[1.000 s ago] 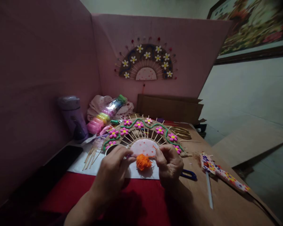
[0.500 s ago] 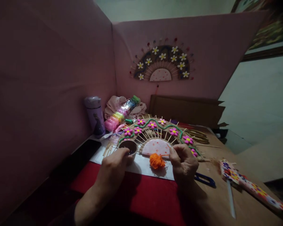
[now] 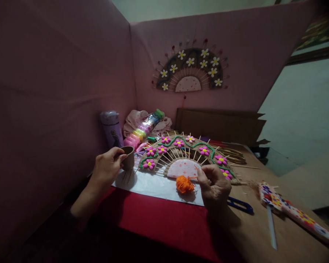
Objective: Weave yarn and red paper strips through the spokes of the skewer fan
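My left hand grips a small brown cup by its near side, above the left part of the white paper. Between the fingertips of my right hand, which are pinched together, is the end of orange yarn. Just left of that hand sits a fluffy ball of orange yarn. Behind it stands a half-round fan craft of sticks and twine, with pink flowers, a green wavy cord and a spotted pale centre.
A purple bottle and a pack of coloured clay stand at the back left. On the right lie a blue cutter and a flower-patterned item. A similar fan hangs on the pink wall.
My left hand has carried the cup leftward and up, away from the fan craft. My right hand keeps its pinch on the yarn, almost in the same place.
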The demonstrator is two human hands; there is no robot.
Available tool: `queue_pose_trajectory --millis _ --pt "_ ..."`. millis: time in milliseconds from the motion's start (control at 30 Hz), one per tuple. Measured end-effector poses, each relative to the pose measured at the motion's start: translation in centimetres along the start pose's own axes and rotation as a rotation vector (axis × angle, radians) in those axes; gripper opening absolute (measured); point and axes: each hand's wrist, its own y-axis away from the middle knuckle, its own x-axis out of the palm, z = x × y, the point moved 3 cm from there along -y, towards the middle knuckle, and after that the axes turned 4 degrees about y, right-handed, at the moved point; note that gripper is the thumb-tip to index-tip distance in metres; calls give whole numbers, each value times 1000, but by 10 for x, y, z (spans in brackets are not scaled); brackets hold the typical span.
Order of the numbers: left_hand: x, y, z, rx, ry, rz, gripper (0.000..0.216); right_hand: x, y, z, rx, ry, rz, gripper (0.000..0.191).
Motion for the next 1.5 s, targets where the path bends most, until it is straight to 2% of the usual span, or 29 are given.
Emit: queue_pose_trajectory --millis 100,233,700,800,1067,1200,1300,1400,1467,1500 --pt "7 -9 10 54 -39 -33 15 0 -1 1 -27 26 -4 13" --pt "11 -19 21 52 -110 -48 17 0 0 1 -32 18 2 13" --pt "18 -20 16 179 -415 46 18 1 0 3 -36 17 27 13" --pt "18 -21 16 157 -349 42 17 2 1 2 -33 4 34 12" --pt "18 -22 24 -54 117 1 14 2 -1 4 -71 30 30 12" --pt "20 -19 27 -94 117 0 12 2 0 5 -66 33 38 13" --pt "19 -16 25 -47 -37 4 15 2 0 5 -67 42 39 13" --pt "13 -11 11 95 -250 -96 19 3 -1 6 -86 55 32 13" --pt "8 -5 -6 164 -243 -163 20 3 -2 6 -98 56 34 13" --pt "5 0 -17 200 -157 -168 20 3 -2 6 -102 52 35 13"
